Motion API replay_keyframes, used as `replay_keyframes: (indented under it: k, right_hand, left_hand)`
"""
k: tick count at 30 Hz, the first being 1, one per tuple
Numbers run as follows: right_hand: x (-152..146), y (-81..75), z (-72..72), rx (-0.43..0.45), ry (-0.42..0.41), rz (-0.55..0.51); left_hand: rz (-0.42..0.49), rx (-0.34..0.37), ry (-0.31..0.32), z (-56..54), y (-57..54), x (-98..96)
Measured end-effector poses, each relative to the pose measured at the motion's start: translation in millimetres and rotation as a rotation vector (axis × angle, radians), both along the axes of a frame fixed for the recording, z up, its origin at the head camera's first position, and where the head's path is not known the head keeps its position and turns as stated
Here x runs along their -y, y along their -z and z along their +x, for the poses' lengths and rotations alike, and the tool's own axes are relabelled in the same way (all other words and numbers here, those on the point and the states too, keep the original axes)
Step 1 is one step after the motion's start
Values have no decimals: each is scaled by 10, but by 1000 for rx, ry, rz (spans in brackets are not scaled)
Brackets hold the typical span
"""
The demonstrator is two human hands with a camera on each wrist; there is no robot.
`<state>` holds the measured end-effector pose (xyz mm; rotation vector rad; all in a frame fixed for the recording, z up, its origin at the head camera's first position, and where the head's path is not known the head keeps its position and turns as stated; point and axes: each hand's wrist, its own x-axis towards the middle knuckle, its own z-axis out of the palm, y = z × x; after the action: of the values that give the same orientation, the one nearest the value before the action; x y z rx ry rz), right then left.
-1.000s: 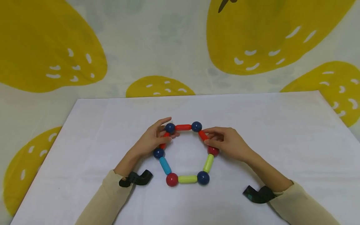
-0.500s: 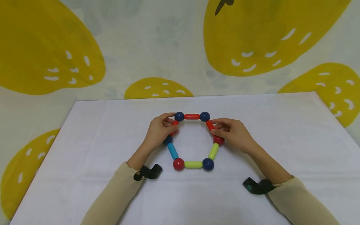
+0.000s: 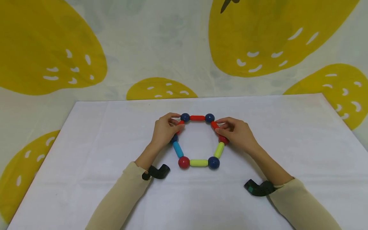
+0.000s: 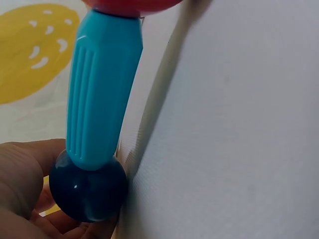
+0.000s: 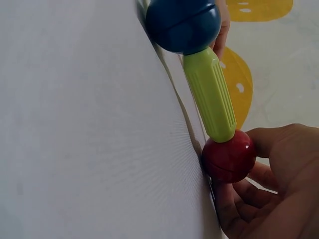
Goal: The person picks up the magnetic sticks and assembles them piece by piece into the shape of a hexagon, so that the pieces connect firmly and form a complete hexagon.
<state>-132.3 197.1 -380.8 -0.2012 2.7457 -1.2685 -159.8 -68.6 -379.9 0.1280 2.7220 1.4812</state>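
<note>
A closed six-sided ring of toy building rods and balls lies at the white table's middle in the head view. Its far side is a red rod (image 3: pixel 197 118) between two dark blue balls. My left hand (image 3: pixel 164 130) pinches the left red rod (image 3: pixel 180 122), partly covering it and the blue ball (image 4: pixel 88 186) below. With thumb and fingers, my right hand (image 3: pixel 239 133) holds the right red rod (image 3: pixel 214 125), close to a red ball (image 5: pixel 230 158). A light-blue rod (image 3: pixel 178 149), another red ball (image 3: pixel 184 162) and two yellow-green rods (image 3: pixel 199 163) make up the near part.
The white tabletop (image 3: pixel 287 137) stretches out on both sides of the ring. Behind it hangs a cloth (image 3: pixel 161 41) with large yellow fruit prints. Black curved mounts (image 3: pixel 260 187) sit at both wrists, beside beige sleeves.
Both hands have carried the ring away from the person and somewhat to the right, mostly in the first half second. The grips on the red rods stay the same.
</note>
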Motion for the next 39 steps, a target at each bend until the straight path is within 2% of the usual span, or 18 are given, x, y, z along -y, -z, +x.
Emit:
replay_keyframes:
  k: [6, 9, 11, 13, 16, 22, 25, 28, 32, 39]
  right_hand:
    - [-6, 0, 14, -8, -36, -3]
    - [-52, -32, 47, 9, -104, -10]
    - [-95, -48, 83, 6, -167, -17]
    - [-142, -52, 121, -12, -228, -28]
    - [-209, -38, 170, -63, -282, -22]
    - [-326, 1, 212, -111, -266, 25]
    - [-357, 22, 207, -128, -273, 10]
    - [-370, 51, 198, -147, -282, -5]
    - [-380, 74, 189, -155, -268, -1]
    - [-398, 59, 187, -140, -253, -22]
  left_hand:
    - [-50, 17, -29, 14, -3, 10]
    - [-56, 20, -19, 32, -16, 21]
    - [-59, 29, 10, 61, -30, 51]
    - [-55, 37, 63, 102, -51, 110]
    - [-53, 49, 180, 173, -87, 240]
    - [-100, 14, 471, 267, -103, 474]
    - [-149, -29, 556, 276, -55, 502]
    - [-183, -91, 580, 275, -5, 498]
    - [-173, -150, 578, 277, 22, 491]
    - [-149, -142, 548, 265, 39, 490]
